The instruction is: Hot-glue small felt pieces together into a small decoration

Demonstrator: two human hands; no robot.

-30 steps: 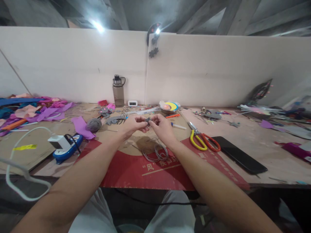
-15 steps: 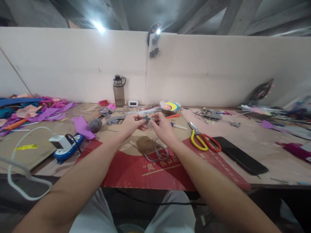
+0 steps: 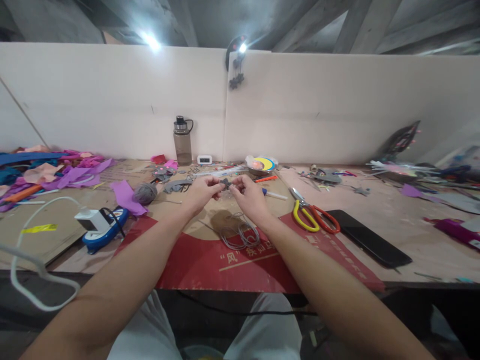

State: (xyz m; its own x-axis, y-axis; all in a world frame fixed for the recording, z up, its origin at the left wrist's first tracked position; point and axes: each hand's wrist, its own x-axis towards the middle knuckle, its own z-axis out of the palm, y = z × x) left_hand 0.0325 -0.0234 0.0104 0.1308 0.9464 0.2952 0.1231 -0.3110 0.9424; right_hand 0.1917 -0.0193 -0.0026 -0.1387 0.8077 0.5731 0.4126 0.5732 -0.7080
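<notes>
Between my two hands is a small dark grey felt-like piece, possibly flower-shaped, partly covered by fingertips. My left hand pinches it from the left. From the other side, the closed fingers of my right hand meet its right edge. A loose coil of thin grey cord lies below the hands on a red and tan printed board. Left of my hands sits a ball of grey yarn, near several grey scraps.
Scissors with yellow and red handles lie on the right beside a black phone. A bottle stands at the back. A blue power strip with a white charger sits left, near colourful felt scraps.
The fingers of both hands have shifted slightly around the grey piece, which shows a little less now. The view has moved very slightly; other things stay in place.
</notes>
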